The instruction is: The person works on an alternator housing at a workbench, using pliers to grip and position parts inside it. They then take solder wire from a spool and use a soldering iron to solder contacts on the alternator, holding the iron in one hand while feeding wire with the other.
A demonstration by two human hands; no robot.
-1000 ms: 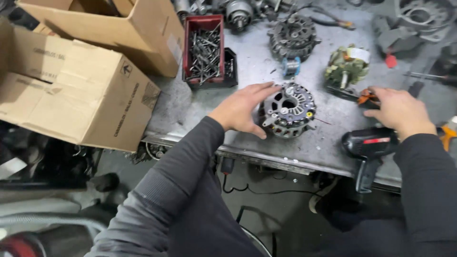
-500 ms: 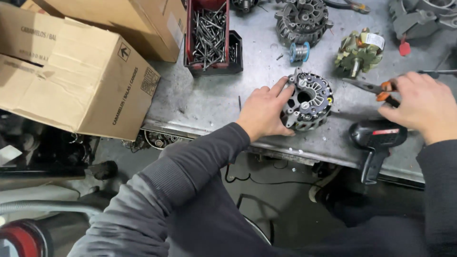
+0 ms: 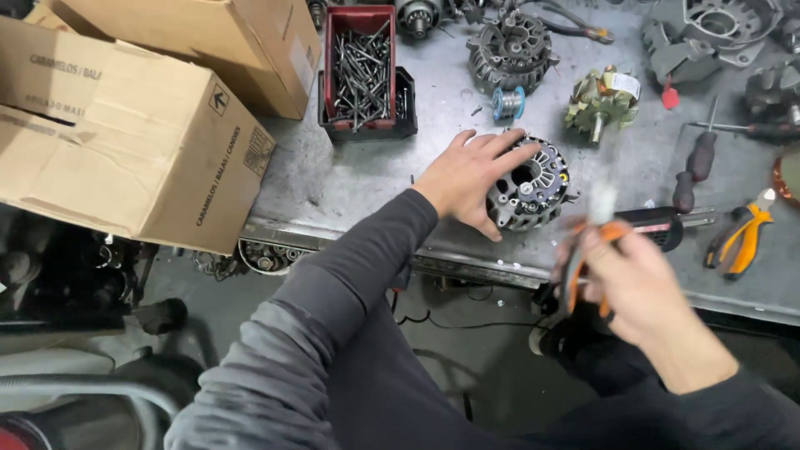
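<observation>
My left hand (image 3: 468, 173) rests on the left side of a dark alternator housing (image 3: 533, 185) that sits near the front edge of the grey metal workbench (image 3: 350, 179). My right hand (image 3: 640, 287) is in front of the bench edge, blurred by motion, and grips an orange-handled hand tool (image 3: 583, 258), probably pliers. Just behind that hand a black power tool (image 3: 658, 223) lies on the bench.
Two cardboard boxes (image 3: 125, 133) take up the left. A red bin of long bolts (image 3: 360, 71) stands behind the housing. Another alternator housing (image 3: 510, 50), a copper-wound rotor (image 3: 600, 102), a small blue spool (image 3: 508, 102), a screwdriver (image 3: 696, 162) and orange pliers (image 3: 742, 237) lie around.
My right hand has lifted the orange-handled tool off the bench and pulled it toward me, below the front edge. My left hand stays on the housing.
</observation>
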